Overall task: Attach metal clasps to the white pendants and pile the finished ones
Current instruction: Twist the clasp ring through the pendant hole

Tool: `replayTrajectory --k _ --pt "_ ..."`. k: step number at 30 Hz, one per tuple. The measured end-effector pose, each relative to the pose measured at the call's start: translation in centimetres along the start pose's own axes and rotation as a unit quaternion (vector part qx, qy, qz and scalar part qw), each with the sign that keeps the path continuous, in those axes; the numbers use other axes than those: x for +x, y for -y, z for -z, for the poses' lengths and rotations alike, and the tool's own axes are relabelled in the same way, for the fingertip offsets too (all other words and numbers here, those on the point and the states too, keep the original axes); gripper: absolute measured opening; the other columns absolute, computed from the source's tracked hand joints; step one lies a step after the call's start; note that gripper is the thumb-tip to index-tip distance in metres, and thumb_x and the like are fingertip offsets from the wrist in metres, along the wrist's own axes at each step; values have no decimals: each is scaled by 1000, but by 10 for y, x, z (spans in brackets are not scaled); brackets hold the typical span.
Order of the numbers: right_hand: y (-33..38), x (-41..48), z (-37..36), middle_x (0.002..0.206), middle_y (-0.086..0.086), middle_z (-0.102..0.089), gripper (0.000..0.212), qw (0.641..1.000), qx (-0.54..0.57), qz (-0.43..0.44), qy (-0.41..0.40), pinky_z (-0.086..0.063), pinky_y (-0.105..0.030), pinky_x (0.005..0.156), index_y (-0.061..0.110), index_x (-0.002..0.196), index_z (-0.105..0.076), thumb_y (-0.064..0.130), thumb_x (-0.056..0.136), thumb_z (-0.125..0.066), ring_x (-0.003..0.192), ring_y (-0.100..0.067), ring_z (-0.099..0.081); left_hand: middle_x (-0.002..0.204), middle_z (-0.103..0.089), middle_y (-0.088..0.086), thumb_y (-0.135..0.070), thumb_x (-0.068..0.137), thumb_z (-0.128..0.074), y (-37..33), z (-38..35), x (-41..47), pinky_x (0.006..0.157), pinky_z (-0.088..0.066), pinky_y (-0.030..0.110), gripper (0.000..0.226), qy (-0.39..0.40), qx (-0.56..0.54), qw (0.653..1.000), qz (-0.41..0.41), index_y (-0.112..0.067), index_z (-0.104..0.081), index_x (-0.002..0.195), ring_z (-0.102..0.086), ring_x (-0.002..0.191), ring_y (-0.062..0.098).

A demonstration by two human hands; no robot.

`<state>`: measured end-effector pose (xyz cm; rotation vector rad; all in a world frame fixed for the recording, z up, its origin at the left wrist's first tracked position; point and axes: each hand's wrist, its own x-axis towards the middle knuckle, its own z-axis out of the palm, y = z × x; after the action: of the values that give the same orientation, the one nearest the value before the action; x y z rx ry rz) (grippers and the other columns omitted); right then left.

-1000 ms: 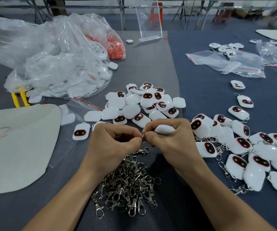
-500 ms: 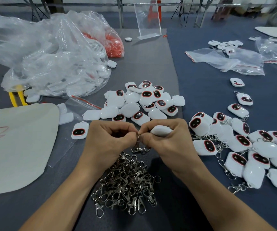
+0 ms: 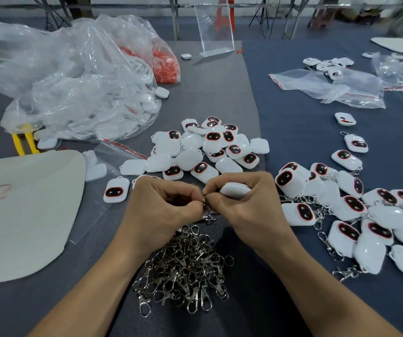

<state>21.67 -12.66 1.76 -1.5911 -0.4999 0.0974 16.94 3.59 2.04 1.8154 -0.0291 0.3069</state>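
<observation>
My right hand (image 3: 246, 205) grips a white pendant (image 3: 235, 190), its body poking out above the fingers. My left hand (image 3: 165, 210) pinches a metal clasp (image 3: 207, 215) whose ring meets the pendant between my fingertips; the clasp's hook hangs below. A heap of loose metal clasps (image 3: 186, 268) lies under my wrists. A pile of bare white pendants (image 3: 203, 147) with dark oval faces sits just beyond my hands. Pendants with clasps on them (image 3: 356, 215) are heaped to the right.
A large clear bag of white parts (image 3: 79, 93) and a bag of red pieces (image 3: 166, 64) lie at the back left. A pale sheet (image 3: 25, 210) covers the left. Empty zip bags (image 3: 329, 86) and a clear stand (image 3: 216, 30) sit farther back.
Both hands have stayed together over the clasp heap, working the ring at the pendant; the clasp dangling from my fingertips has shifted slightly. The piles have not moved.
</observation>
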Motion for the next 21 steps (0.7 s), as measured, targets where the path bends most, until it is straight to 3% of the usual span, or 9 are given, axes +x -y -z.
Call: replayTrajectory --k 3,6,8,10,12,13,16,21 --pt "0 1 0 67 0 -71 13 1000 -4 6 1 -51 -28 59 14 73 -77 2 77 -74 63 -10 -63 52 -50 -5 -18 64 -67 1 -1 -1 50 -31 22 8 1 -2 1000 -3 -11 -71 62 -40 52 10" --pt "-2 2 -2 65 1 -71 16 999 -23 -13 -31 -52 -33 56 20 75 -79 5 79 -73 61 -10 -62 50 -55 1 -21 63 -66 -1 -3 0 47 -34 21 8 -72 15 997 -15 -14 -72 62 -44 50 7" --pt "-4 4 -2 67 -8 -70 17 997 -25 -35 -60 -50 -39 56 23 79 -80 10 78 -69 59 -19 -61 53 -57 0 -23 64 -66 0 0 1 47 -36 18 7 -147 111 982 -36 -17 -69 64 -45 49 2" --pt "-5 7 1 72 -16 -69 21 996 -15 -38 -78 -46 -42 59 20 77 -78 13 73 -59 65 -35 -59 58 -57 -7 -26 68 -66 4 6 2 51 -38 16 7 -181 263 946 -49 -21 -65 64 -51 54 5" --pt "-3 9 4 76 -17 -66 21 995 -17 -30 -97 -41 -38 63 17 72 -74 15 70 -53 71 -33 -56 61 -59 -11 -29 71 -66 6 8 2 56 -44 23 7 -138 386 910 -58 -23 -66 66 -54 62 8" --pt "-3 9 5 78 -12 -66 21 993 -26 -28 -108 -41 -33 67 19 72 -74 16 72 -53 73 -21 -57 63 -62 -12 -30 72 -67 8 7 2 57 -47 27 8 -100 427 896 -67 -23 -68 68 -57 63 8" --pt "-2 10 10 88 10 -69 24 990 -57 -37 -126 -43 -26 75 28 75 -75 23 77 -52 89 -4 -61 70 -69 -11 -26 73 -79 10 3 3 60 -53 33 2 -9 445 889 -105 -26 -77 74 -67 69 16" --pt "-10 11 17 67 17 -61 23 986 -122 -74 -91 -40 -17 55 38 99 -72 21 86 -63 56 -2 -47 63 -54 -19 -33 75 -67 10 1 6 62 -44 28 14 50 376 920 -95 -29 -78 82 -49 66 1"
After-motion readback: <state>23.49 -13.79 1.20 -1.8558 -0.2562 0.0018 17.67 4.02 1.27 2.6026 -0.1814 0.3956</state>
